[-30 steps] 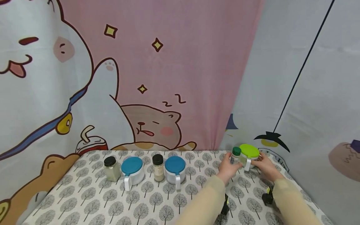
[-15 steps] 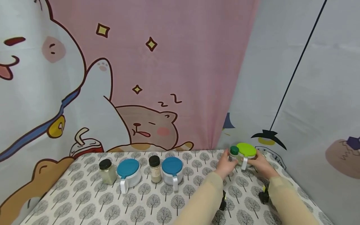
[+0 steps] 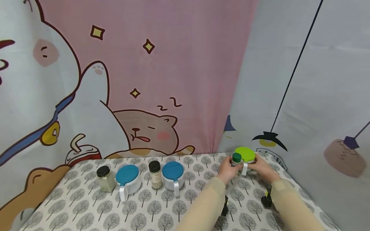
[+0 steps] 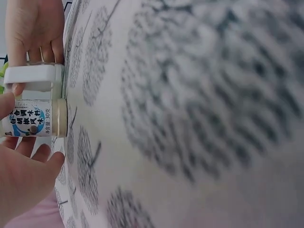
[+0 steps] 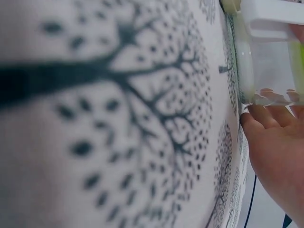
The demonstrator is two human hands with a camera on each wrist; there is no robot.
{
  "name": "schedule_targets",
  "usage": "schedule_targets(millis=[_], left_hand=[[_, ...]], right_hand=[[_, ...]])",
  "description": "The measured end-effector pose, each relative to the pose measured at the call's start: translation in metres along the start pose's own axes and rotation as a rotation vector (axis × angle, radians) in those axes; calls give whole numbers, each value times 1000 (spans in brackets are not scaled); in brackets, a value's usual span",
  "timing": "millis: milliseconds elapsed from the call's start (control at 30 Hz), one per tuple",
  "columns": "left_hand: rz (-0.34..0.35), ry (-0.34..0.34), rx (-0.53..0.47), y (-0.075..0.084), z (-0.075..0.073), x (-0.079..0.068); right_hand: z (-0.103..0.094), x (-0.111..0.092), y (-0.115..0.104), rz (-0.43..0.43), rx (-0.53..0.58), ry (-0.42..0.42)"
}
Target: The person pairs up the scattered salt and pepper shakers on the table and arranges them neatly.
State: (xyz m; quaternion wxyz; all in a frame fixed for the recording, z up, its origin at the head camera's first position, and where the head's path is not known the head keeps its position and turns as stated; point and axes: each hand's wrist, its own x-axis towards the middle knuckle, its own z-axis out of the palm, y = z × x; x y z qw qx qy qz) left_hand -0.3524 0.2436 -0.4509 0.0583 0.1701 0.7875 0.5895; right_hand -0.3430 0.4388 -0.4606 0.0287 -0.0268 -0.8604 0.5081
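Note:
At the table's back right, my left hand (image 3: pixel 226 170) grips a small seasoning bottle (image 3: pixel 236 157) with a green cap. In the left wrist view its label (image 4: pixel 31 119) shows Chinese print, and its base is right at the cloth. My right hand (image 3: pixel 261 167) holds the far side of a clear seasoning jar (image 5: pixel 273 71), its fingers curved round the wall. That jar has a bright green lid (image 3: pixel 245 154) and a white handle (image 4: pixel 31 73) facing the front. Bottle and jar stand upright side by side, the bottle on the left.
To the left stand a black-capped bottle (image 3: pixel 105 183), a blue-lidded jar (image 3: pixel 128 175), a second black-capped bottle (image 3: pixel 156 176) and another blue-lidded jar (image 3: pixel 173 171). The tree-print tablecloth (image 3: pixel 179 208) ends at a cartoon curtain (image 3: pixel 188 64).
My right hand has brought the green-lidded jar slightly left, closer to the bottle. My left hand keeps its grip on the bottle. The head view has turned a little to the right.

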Motion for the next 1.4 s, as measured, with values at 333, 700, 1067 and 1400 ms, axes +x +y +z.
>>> schedule_targets(millis=[333,700,1067,1400], left_hand=[[85,24,116,-14,-42,1],[73,44,160,-28,-82,-8],[28,143,343,-32,-119,-7],[2,113,253,-15,-126,-12]], right_hand=[[15,5,-12,1,-80,-61],[39,17,-25,-71,39,-218],[65,31,-49,-179,37,-295],[67,35,-56,-169,43,-330]])
